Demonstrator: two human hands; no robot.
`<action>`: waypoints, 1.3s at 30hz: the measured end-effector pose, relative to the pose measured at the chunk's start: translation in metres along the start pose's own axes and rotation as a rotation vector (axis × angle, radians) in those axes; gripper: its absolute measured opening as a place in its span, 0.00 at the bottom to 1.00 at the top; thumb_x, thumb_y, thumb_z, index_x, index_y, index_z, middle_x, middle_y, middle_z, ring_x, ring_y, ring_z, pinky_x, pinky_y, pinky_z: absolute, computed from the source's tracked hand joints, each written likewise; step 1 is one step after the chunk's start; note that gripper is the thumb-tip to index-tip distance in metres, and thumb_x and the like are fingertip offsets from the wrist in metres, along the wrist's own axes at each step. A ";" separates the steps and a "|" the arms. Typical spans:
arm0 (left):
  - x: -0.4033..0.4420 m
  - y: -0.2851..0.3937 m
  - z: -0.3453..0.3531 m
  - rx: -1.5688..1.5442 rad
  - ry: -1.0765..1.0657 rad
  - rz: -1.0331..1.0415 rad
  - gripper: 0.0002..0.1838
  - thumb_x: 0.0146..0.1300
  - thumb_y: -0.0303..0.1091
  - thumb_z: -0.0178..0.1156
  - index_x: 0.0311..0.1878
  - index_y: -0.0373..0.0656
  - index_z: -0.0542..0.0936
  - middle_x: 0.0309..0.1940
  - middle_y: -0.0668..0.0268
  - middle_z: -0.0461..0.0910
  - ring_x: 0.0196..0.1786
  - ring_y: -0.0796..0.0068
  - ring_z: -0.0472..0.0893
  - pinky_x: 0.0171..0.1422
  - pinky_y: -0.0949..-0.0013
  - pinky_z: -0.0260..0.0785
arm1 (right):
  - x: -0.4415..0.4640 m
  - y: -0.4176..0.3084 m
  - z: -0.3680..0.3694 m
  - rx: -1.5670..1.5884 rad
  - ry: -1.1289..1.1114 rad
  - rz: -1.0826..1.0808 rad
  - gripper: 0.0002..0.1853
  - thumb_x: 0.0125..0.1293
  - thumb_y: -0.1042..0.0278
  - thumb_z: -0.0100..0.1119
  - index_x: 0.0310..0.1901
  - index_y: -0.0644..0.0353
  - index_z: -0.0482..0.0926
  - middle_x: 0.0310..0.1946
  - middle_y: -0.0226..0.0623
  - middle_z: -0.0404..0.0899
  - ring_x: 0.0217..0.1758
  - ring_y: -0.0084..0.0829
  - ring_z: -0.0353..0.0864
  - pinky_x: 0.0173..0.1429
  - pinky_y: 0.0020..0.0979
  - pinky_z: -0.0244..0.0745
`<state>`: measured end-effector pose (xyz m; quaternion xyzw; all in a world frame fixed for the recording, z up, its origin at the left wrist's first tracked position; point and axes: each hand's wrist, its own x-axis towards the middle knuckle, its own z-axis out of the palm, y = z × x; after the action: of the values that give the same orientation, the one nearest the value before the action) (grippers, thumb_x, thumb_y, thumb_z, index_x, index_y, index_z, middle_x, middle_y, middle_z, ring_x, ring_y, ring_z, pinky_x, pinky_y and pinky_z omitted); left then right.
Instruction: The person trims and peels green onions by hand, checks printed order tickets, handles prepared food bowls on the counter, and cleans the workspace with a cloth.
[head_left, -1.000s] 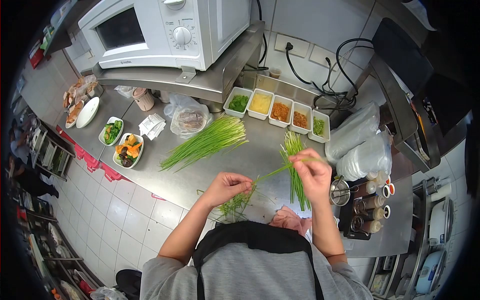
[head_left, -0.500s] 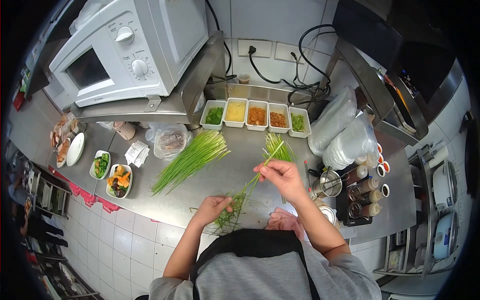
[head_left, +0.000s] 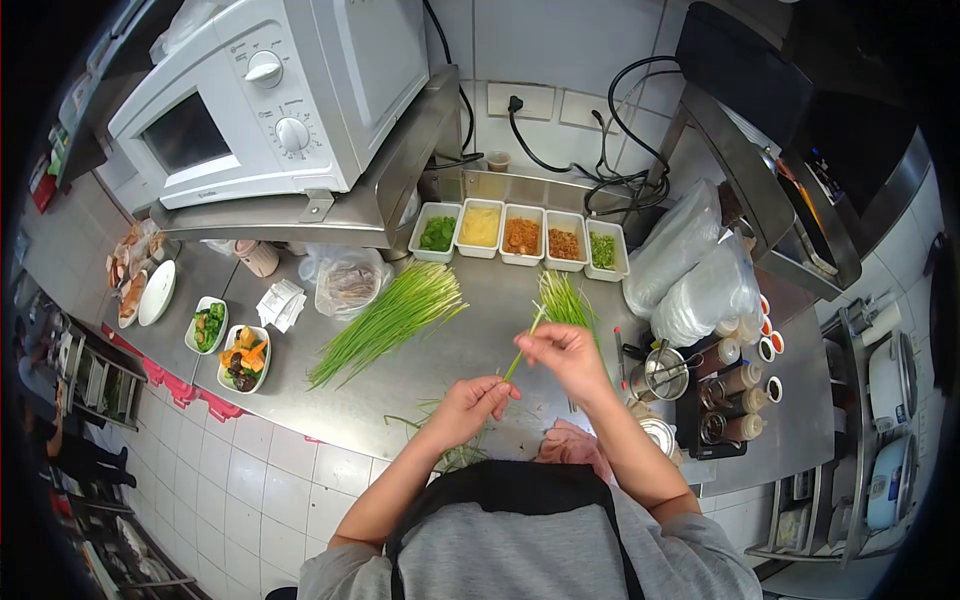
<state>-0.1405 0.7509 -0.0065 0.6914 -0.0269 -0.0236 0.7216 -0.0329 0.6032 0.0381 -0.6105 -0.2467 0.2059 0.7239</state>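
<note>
Between my two hands runs a slim green chive stalk (head_left: 513, 368), its pale end pointing up past the right fingers. My right hand (head_left: 570, 360) pinches it near that pale end. Lower down, my left hand (head_left: 470, 410) has its fingers closed around the same stalk. A big bundle of chives (head_left: 395, 315) lies on the steel counter to the left. Behind my right hand rests a smaller bunch of chives (head_left: 566, 298), partly covered by that hand. Loose green scraps (head_left: 460, 456) lie by the apron, partly hidden under my left arm.
Several white tubs (head_left: 522, 258) of chopped ingredients line the back. At left are a microwave (head_left: 270, 110) on a shelf, a bagged item (head_left: 350, 280) and vegetable bowls (head_left: 244, 358). A metal pot (head_left: 660, 370), sauce bottles (head_left: 742, 378) and a pink cloth (head_left: 575, 446) sit right.
My left hand has left the loose scraps and moved up and right onto the stalk, close to my right hand. The right hand stays pinched on it. The view has shifted slightly.
</note>
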 end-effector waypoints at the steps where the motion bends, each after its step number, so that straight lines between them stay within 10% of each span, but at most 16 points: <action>1: -0.001 -0.002 -0.001 -0.014 -0.006 -0.012 0.14 0.70 0.38 0.48 0.40 0.38 0.79 0.19 0.75 0.67 0.26 0.85 0.67 0.34 0.78 0.63 | 0.004 -0.005 -0.006 0.028 0.027 -0.006 0.06 0.61 0.71 0.60 0.34 0.65 0.82 0.24 0.28 0.77 0.26 0.17 0.72 0.33 0.19 0.67; 8: -0.013 -0.010 -0.011 -0.083 0.017 -0.060 0.15 0.70 0.38 0.47 0.41 0.37 0.79 0.20 0.75 0.67 0.27 0.85 0.67 0.35 0.78 0.64 | 0.026 -0.013 -0.052 0.742 0.066 -0.113 0.13 0.67 0.64 0.52 0.44 0.66 0.78 0.30 0.32 0.79 0.32 0.22 0.75 0.41 0.27 0.70; 13: -0.007 -0.011 -0.009 -0.120 0.003 -0.060 0.15 0.71 0.36 0.46 0.41 0.35 0.78 0.21 0.73 0.68 0.27 0.82 0.66 0.36 0.77 0.63 | -0.010 0.015 0.009 0.133 -0.111 0.203 0.14 0.67 0.62 0.52 0.46 0.63 0.79 0.36 0.34 0.81 0.40 0.23 0.78 0.45 0.27 0.70; 26: -0.015 -0.015 -0.011 -0.186 -0.026 -0.078 0.16 0.71 0.39 0.47 0.41 0.37 0.78 0.20 0.74 0.67 0.27 0.84 0.67 0.35 0.78 0.64 | 0.032 0.007 -0.049 0.591 0.175 0.000 0.16 0.67 0.56 0.51 0.39 0.62 0.79 0.32 0.33 0.80 0.37 0.26 0.79 0.44 0.28 0.73; 34: -0.008 -0.026 -0.008 -0.175 0.002 -0.109 0.15 0.71 0.38 0.46 0.39 0.37 0.77 0.21 0.73 0.67 0.25 0.82 0.66 0.33 0.76 0.63 | -0.009 0.051 0.011 0.107 -0.270 0.239 0.13 0.68 0.60 0.51 0.37 0.61 0.79 0.34 0.32 0.80 0.38 0.25 0.79 0.42 0.27 0.72; 39: -0.018 -0.035 -0.008 -0.031 0.002 -0.204 0.15 0.71 0.39 0.46 0.38 0.39 0.76 0.20 0.73 0.67 0.25 0.82 0.66 0.33 0.76 0.63 | 0.035 0.035 -0.033 0.087 0.048 0.259 0.13 0.67 0.59 0.52 0.34 0.59 0.80 0.26 0.28 0.79 0.31 0.18 0.76 0.37 0.20 0.69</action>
<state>-0.1580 0.7584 -0.0424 0.6793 0.0446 -0.0966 0.7261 0.0157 0.6041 0.0032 -0.6101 -0.1395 0.2934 0.7227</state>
